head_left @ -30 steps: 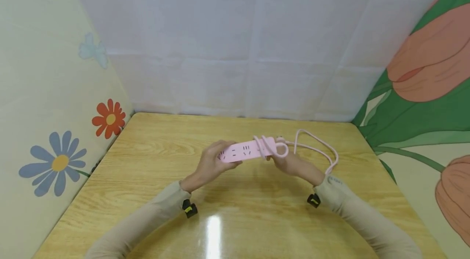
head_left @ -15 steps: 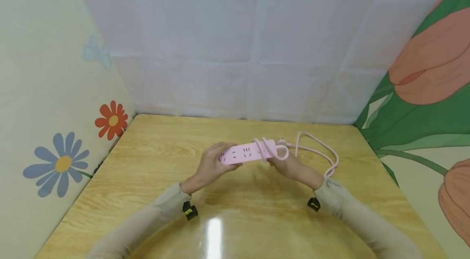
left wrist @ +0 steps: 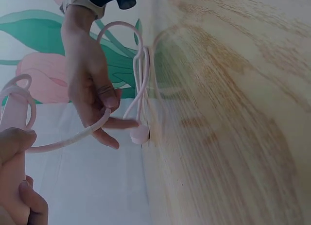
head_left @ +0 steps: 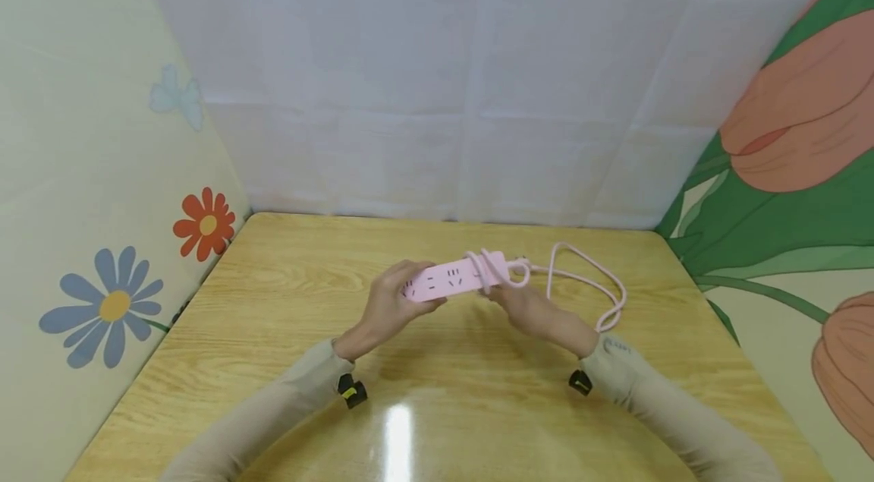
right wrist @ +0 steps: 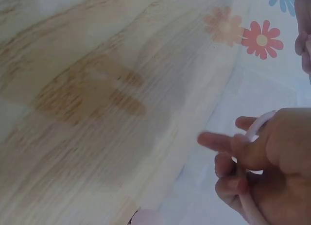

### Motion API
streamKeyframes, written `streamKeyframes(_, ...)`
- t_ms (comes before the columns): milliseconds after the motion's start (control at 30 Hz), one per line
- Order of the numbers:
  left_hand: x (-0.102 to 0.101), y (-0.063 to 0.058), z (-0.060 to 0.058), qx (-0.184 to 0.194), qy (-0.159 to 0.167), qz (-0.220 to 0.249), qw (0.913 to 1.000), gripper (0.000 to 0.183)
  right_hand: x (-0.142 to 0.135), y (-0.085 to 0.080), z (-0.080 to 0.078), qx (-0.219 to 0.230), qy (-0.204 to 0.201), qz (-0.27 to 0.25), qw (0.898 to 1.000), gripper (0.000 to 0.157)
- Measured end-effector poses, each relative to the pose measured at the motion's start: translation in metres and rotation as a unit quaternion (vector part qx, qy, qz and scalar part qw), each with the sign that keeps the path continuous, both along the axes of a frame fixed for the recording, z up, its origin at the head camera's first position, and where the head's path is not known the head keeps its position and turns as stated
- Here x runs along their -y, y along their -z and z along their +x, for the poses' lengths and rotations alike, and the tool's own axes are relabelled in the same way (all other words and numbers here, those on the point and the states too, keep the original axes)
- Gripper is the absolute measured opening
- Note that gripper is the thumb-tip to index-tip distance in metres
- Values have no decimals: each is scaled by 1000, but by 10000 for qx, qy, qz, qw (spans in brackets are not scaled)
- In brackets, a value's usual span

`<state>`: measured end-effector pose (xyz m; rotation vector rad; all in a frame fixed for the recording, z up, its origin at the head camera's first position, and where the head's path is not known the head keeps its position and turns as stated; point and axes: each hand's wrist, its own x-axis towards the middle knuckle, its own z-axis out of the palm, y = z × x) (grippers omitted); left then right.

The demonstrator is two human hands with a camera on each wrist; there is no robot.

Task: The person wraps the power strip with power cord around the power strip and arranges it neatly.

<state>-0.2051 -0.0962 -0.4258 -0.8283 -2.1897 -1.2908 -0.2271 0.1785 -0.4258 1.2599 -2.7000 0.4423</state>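
Observation:
My left hand (head_left: 392, 305) grips the left end of a pink power strip (head_left: 437, 283), raised above the table with its sockets facing up. Pink cord is wound around the strip's right end. Just below that end, my right hand (head_left: 536, 313) holds a stretch of cord; the strip partly hides its fingertips in the head view. In the left wrist view the cord (left wrist: 65, 144) runs from the strip to the right hand, where thumb and fingers pinch it. The right wrist view also shows cord passing between curled right-hand fingers (right wrist: 231, 185). The plug (left wrist: 140, 134) rests on the table.
The wooden table (head_left: 287, 345) has a glossy light reflection near its front. Loose cord loops (head_left: 592, 260) lie right of the hands. A white sheet (head_left: 382, 87) hangs behind, with painted panels on both sides. Each wrist wears a small black camera (head_left: 352, 392).
My right hand has shifted slightly left, its fingers further beneath the strip's wound end. The strip has moved a little left and tilts slightly more. My left hand keeps its grip.

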Motion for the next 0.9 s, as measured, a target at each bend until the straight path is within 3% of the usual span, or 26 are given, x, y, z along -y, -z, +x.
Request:
streamKeyframes(100,0,1,0,28,-8,27,10000,52,-4,2,-1,99,-17,-75,9999,44)
streamKeyframes(300,0,0,0,98,-24,11,9999,52,-5,6,-3,-765,-220,177,9967,34)
streamKeyframes(500,2,-1,1,71,-115,7,9999,51,-1,9,-1,-1146,-511,278,9917,14)
streamKeyframes(900,5,-1,0,482,-463,12,9978,51,5,11,11,-644,-205,878,9938,8)
